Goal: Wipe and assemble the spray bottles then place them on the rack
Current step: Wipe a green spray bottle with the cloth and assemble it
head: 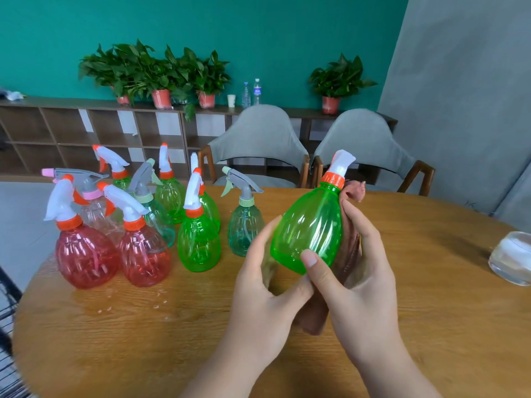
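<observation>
A: Wooden table [201, 326], other spray bottles [138, 225] clustered left. Mid-wipe: green bottle [310, 225] held tilted above it
B: Fingers?
A: Right hand [359, 268] curled, pressing brown cloth [354, 188] to the bottle; left hand [258, 288] cups the base. Next, likely: turn bottle, finish wiping

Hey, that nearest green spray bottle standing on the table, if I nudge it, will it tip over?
Likely yes: the green spray bottle looks empty, so light, and its tall trigger head sits above a rounded body. The glossy plastic may also slide on the wooden table.
</observation>
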